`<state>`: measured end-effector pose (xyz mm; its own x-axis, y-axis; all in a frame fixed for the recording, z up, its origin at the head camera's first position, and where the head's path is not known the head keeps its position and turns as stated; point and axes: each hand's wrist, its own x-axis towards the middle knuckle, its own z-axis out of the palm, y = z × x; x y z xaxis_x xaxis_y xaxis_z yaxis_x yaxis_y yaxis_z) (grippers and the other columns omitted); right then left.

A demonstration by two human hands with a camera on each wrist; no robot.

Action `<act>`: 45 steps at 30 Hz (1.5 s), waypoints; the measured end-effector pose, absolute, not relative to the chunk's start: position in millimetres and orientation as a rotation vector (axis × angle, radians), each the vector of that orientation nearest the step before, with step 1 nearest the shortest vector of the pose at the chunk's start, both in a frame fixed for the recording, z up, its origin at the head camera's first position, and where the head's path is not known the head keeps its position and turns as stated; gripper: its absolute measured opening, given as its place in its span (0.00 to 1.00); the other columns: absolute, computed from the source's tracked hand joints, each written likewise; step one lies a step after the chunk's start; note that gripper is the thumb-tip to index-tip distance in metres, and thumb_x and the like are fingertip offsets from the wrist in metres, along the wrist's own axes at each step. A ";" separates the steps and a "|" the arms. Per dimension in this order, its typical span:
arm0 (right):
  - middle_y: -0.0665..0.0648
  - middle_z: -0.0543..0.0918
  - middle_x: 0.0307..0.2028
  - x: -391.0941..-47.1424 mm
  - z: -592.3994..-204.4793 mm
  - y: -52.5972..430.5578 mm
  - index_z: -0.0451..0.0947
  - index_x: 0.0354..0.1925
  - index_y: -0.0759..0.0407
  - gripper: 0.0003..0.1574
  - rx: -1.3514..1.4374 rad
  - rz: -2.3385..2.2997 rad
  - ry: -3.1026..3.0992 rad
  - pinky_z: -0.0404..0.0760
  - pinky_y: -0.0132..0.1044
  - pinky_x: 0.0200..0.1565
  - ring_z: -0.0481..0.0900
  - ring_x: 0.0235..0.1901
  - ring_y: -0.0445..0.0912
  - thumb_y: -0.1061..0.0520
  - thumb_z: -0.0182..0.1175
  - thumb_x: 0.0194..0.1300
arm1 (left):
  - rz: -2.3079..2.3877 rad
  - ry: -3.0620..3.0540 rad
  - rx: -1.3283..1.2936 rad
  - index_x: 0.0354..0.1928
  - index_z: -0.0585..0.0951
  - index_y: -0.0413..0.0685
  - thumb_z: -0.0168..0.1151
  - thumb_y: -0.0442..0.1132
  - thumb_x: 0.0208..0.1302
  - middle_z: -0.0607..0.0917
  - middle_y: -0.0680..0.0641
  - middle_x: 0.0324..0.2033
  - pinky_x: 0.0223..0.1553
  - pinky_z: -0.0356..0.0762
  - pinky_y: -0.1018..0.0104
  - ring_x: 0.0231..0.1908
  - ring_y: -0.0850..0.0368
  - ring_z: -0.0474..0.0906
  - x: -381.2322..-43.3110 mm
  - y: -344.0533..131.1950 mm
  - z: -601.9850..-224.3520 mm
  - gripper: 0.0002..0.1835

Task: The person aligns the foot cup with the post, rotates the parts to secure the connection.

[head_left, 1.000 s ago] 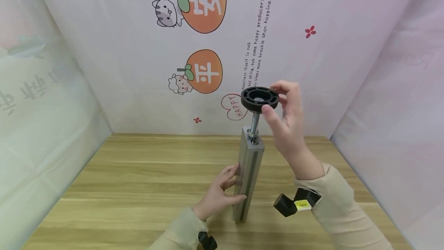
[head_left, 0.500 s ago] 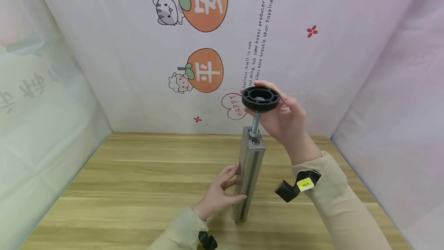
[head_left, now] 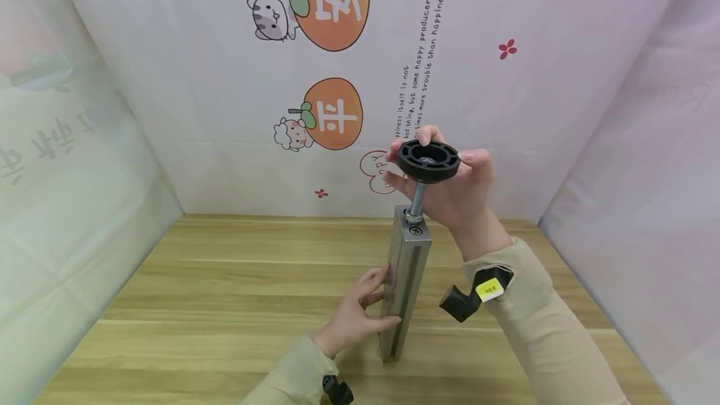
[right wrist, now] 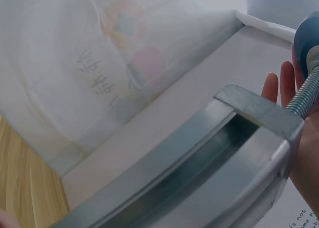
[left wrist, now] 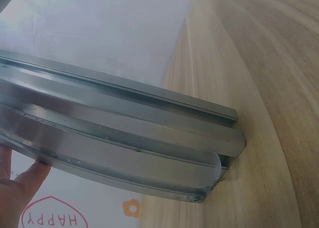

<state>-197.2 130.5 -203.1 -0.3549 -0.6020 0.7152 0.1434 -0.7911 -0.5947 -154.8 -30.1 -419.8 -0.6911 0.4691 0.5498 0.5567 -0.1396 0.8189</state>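
Printed cloth [head_left: 208,99] behind the black disc [head_left: 429,173]

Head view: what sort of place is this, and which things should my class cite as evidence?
Probably a small booth set up for filming handwork: a wood-grained table, pale sheets on three sides, and a black wrist camera.

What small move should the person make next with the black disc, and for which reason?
Probably the right hand should turn the black disc slightly; the direction is unclear. Its fingers sit around the rim, a threaded rod shows beneath, and the left hand holds the metal bar upright.
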 end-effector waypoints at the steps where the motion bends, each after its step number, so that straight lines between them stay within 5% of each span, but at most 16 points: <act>1: 0.65 0.73 0.52 -197.1 -203.2 130.3 0.66 0.44 0.63 0.20 -1.422 -2.172 0.603 0.68 0.46 0.59 0.69 0.55 0.53 0.55 0.43 0.53 | -1.989 -2.015 -1.203 0.72 0.57 0.54 0.67 0.26 0.53 0.65 0.36 0.64 0.58 0.74 0.52 0.61 0.64 0.64 -154.6 -29.8 -419.7 0.46; 27: 0.62 0.73 0.52 -192.9 -212.0 126.7 0.68 0.45 0.57 0.17 -1.447 -2.274 0.710 0.73 0.42 0.55 0.73 0.49 0.48 0.52 0.50 0.58 | -1.980 -2.019 -1.197 0.72 0.58 0.48 0.67 0.26 0.54 0.65 0.36 0.64 0.59 0.73 0.50 0.63 0.61 0.63 -152.4 -29.2 -420.7 0.44; 45: 0.61 0.72 0.54 -187.7 -214.5 133.6 0.66 0.45 0.55 0.16 -1.431 -2.422 0.920 0.74 0.37 0.54 0.70 0.52 0.48 0.53 0.58 0.61 | -1.969 -2.023 -1.191 0.72 0.58 0.54 0.67 0.27 0.53 0.65 0.36 0.63 0.59 0.73 0.51 0.63 0.61 0.64 -151.4 -29.8 -418.4 0.45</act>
